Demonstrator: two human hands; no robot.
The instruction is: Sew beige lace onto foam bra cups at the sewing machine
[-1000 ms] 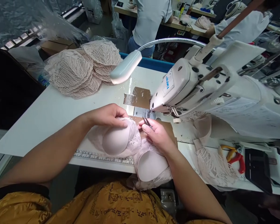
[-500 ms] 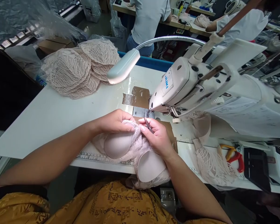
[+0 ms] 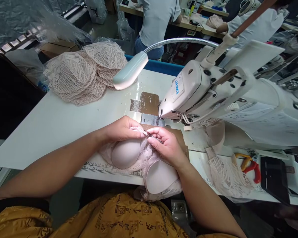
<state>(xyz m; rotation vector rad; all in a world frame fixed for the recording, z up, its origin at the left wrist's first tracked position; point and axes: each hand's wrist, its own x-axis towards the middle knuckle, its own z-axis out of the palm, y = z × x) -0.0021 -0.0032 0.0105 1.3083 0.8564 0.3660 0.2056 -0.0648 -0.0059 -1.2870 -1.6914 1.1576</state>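
Note:
A pale pink lace bra (image 3: pixel 126 153) with two smooth moulded cups lies over the table's front edge, one cup hanging lower at the right. My left hand (image 3: pixel 125 129) is closed, pinching the bra's lace edge between thumb and fingers. In my closed right hand (image 3: pixel 167 144) are small metal thread snips (image 3: pixel 149 134), their tips pointing left against the lace beside my left fingertips. Both hands are close together in front of the sewing machine (image 3: pixel 181 86), just short of its needle plate (image 3: pixel 149 119). The exact spot between the blades is too small to make out.
Stacked beige lace cups (image 3: pixel 74 76) sit at the back left under a lamp (image 3: pixel 130 71). Along the right are more lace pieces (image 3: pixel 228 175), red-handled pliers (image 3: pixel 253 171) and a black tray-like object (image 3: pixel 274 178). A ruler strip (image 3: pixel 109 169) runs along the front edge. Two people work behind.
The snips have swung from pointing up to pointing left, with their tips now at the lace by my left fingers. The bra and left hand have barely moved.

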